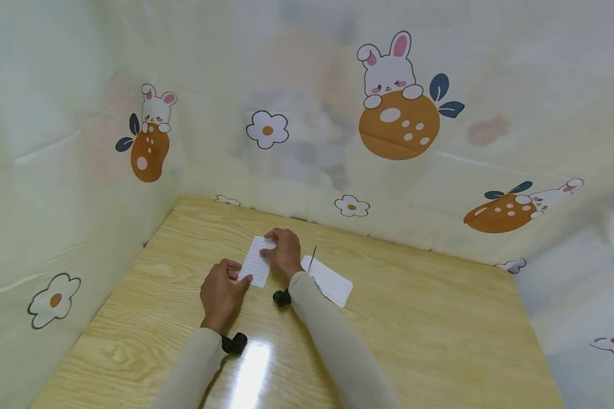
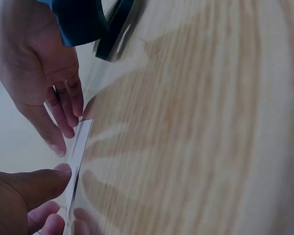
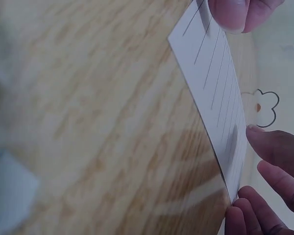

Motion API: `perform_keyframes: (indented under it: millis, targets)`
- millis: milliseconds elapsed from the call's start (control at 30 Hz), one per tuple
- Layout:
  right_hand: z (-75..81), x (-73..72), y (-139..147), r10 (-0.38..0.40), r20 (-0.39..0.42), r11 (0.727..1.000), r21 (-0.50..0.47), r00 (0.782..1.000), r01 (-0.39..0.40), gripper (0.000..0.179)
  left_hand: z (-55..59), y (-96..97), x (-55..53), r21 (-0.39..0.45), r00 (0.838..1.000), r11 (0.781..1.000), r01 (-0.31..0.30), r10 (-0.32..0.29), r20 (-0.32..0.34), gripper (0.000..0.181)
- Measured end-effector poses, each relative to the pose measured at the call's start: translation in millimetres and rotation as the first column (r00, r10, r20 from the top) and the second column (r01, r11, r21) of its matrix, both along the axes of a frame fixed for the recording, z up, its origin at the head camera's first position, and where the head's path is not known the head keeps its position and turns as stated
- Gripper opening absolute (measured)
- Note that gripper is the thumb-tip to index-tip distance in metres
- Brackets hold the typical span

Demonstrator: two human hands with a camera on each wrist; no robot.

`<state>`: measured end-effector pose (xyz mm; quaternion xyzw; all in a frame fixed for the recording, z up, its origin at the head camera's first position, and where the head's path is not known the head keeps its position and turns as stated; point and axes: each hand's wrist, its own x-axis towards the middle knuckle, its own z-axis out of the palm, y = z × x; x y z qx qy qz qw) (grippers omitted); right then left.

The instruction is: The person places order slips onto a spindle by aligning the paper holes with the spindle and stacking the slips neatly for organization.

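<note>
A small white lined sheet of paper [image 1: 257, 262] lies tilted between my two hands over the wooden table. My left hand [image 1: 221, 295] grips its near end, thumb on top at the lower corner and fingers curled by the left edge. At the far end, my right hand [image 1: 287, 254] holds the right side between thumb and fingers. In the right wrist view, printed lines show on the sheet [image 3: 213, 88], and the right fingertips [image 3: 240, 215] meet its far corner. From the left wrist, the sheet [image 2: 81, 142] appears nearly edge-on.
Right of my right wrist lies another white lined paper [image 1: 332, 284], partly behind the sleeve. A thin dark stick-like object [image 1: 312, 260] crosses its left end. Patterned curtains [image 1: 307, 113] with rabbits and flowers enclose the wooden table [image 1: 430, 329]. Each wrist carries a black camera band [image 1: 234, 343].
</note>
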<state>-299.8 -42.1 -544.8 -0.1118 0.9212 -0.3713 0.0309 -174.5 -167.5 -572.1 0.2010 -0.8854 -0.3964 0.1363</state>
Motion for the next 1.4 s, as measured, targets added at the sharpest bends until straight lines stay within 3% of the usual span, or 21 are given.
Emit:
perform_keyframes:
  millis: [267, 433, 667, 800, 967, 1167, 1267, 1400]
  targets:
    - [-5.6, -4.9, 3, -0.014, -0.052, 0.997, 0.075, 0.999, 0.018, 0.041, 1.2, 6.2, -1.5, -0.031, 1.000, 0.999, 0.020, -0.020, -0.005, 0.036]
    - [-5.4, -6.4, 5, -0.015, -0.035, 0.994, 0.110, 0.999, 0.019, 0.041, 3.0, 7.2, -1.2, -0.030, 1.000, 0.999, 0.019, -0.019, -0.007, 0.035]
    - [-2.2, -7.7, 8, 0.064, -0.027, 0.996, 0.056, 0.998, -0.063, 0.047, 2.9, 5.2, -1.9, -0.030, 0.999, 0.999, 0.024, -0.025, -0.023, 0.035]
    - [-0.5, -10.0, 8, 0.092, -0.059, 0.995, 0.035, 0.994, -0.090, 0.040, 2.3, 2.6, -3.0, -0.034, 0.999, 0.999, 0.027, -0.029, -0.040, 0.035]
    - [6.5, -10.0, 7, 0.131, -0.109, 0.991, 0.056, 0.985, -0.125, 0.033, 1.4, -0.1, -4.0, -0.028, 0.998, 0.999, 0.026, -0.027, -0.049, 0.036]
    - [20.9, -5.8, 8, 0.204, -0.142, 0.970, 0.162, 0.969, -0.181, 0.027, 2.7, -0.8, -2.6, -0.022, 0.999, 1.000, 0.021, -0.022, -0.046, 0.035]
    - [27.2, -2.7, 8, 0.238, -0.115, 0.958, 0.191, 0.964, -0.213, 0.019, 3.0, -0.9, -0.3, -0.014, 0.999, 1.000, 0.013, -0.014, -0.040, 0.035]
    - [35.4, 3.1, 9, 0.256, -0.078, 0.950, 0.203, 0.963, -0.236, 0.022, 0.5, -1.2, 3.1, -0.002, 0.999, 1.000, 0.017, -0.017, -0.033, 0.035]
